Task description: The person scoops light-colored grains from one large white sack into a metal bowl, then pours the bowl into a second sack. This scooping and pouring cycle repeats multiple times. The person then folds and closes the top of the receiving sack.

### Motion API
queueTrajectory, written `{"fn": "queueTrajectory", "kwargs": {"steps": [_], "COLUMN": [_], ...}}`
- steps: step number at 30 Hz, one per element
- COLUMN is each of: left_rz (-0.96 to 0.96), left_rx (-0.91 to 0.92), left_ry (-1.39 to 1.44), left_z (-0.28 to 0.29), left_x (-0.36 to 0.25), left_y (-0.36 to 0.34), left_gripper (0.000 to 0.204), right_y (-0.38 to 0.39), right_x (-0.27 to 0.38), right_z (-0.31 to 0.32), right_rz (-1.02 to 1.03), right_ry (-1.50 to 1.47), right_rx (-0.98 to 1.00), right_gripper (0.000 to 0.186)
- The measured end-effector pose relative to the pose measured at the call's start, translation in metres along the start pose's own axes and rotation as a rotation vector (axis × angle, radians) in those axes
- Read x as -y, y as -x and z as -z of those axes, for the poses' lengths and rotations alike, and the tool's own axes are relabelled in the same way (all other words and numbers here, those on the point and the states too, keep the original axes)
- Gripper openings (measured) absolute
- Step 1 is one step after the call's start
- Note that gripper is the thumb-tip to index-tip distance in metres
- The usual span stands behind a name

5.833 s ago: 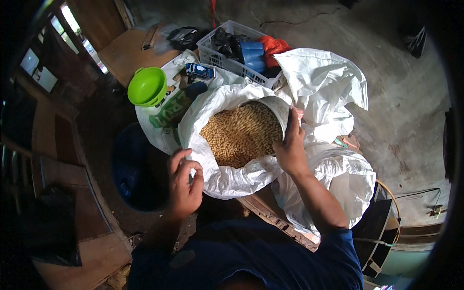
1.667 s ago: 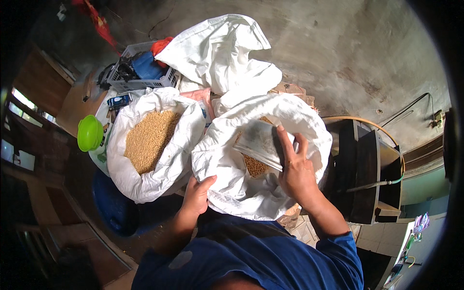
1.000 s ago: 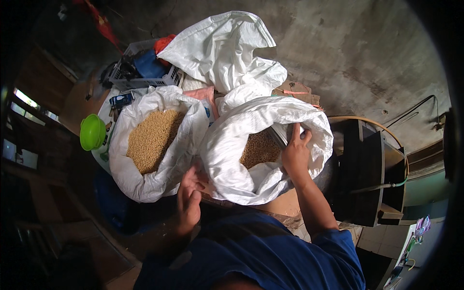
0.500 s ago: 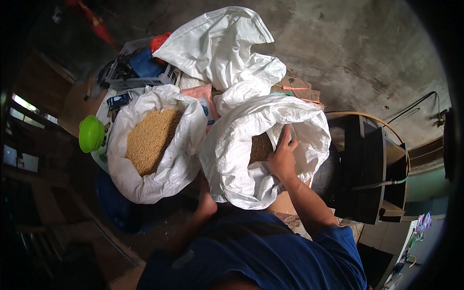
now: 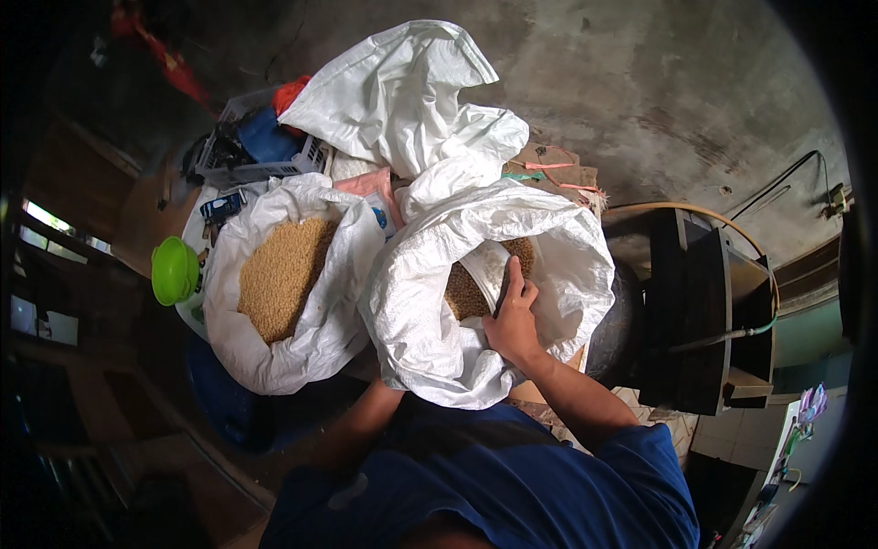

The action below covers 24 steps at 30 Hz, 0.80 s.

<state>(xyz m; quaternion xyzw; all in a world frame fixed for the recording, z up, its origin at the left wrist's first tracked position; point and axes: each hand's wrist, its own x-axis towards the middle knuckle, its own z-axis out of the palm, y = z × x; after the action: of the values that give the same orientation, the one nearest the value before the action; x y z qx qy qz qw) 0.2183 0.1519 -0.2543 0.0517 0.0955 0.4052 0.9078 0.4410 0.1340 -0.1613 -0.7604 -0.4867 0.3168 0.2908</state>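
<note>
My right hand [image 5: 514, 325] reaches into the right white sack [image 5: 412, 302], its fingers gripping the edge of a pale, smooth container [image 5: 485, 263] that lies among brown beans [image 5: 464, 297]. Below that sack's near left side, my left hand [image 5: 389, 395] shows only around the wrist; its fingers are hidden under the sack. Beside it, the left white sack [image 5: 229, 325] stands open, heaped with paler beans [image 5: 279, 279]. An empty, folded white sack [image 5: 393, 87] lies behind both.
A green bowl [image 5: 172, 270] sits at the left. A plastic crate [image 5: 288, 166] holds blue, black and red items. Below is a blue tub [image 5: 224, 412]. To the right are dark shelving [image 5: 695, 320], a hose [image 5: 668, 205] and a concrete wall [image 5: 686, 91]. A pink package [image 5: 361, 181] lies between the sacks.
My right hand and the container have shifted left within the right sack, exposing beans on the container's right. My left hand has moved right, its fingers now hidden beneath the sack.
</note>
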Motion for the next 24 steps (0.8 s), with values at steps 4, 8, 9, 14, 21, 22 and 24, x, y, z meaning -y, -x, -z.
{"fn": "queueTrajectory", "kwargs": {"steps": [4, 8, 9, 14, 21, 22, 24], "left_rz": [0.045, 0.086, 0.093, 0.092, -0.159, -0.176, -0.200], "left_rx": [0.029, 0.037, 0.037, 0.007, -0.435, -0.486, -0.539], "left_ry": [-0.012, -0.051, -0.061, -0.137, -0.695, -0.786, -0.889], "left_z": [-0.005, -0.008, -0.007, -0.002, -0.042, -0.052, -0.070], "left_x": [0.006, 0.011, 0.013, 0.007, -0.026, -0.026, -0.024], "left_y": [-0.022, -0.048, -0.055, -0.060, -0.003, 0.005, 0.015], "left_gripper": [0.056, 0.055, 0.054, 0.053, 0.053, 0.054, 0.056], "right_y": [-0.002, -0.013, -0.015, -0.008, -0.016, -0.017, -0.018], "right_x": [-0.018, -0.048, -0.056, -0.077, -0.100, -0.103, -0.105], "right_z": [-0.003, -0.008, -0.008, -0.007, 0.008, 0.012, 0.018], "right_rz": [-0.032, 0.046, 0.006, -0.500, -0.723, -0.670, -0.678], "right_ry": [-0.059, -0.161, -0.373, -1.851, -1.335, -1.348, -1.307], "right_rx": [0.010, -0.094, -0.036, 0.124, 0.425, 0.469, 0.439], "right_gripper": [0.114, 0.119, 0.116, 0.029, 0.055, 0.053, 0.050]}}
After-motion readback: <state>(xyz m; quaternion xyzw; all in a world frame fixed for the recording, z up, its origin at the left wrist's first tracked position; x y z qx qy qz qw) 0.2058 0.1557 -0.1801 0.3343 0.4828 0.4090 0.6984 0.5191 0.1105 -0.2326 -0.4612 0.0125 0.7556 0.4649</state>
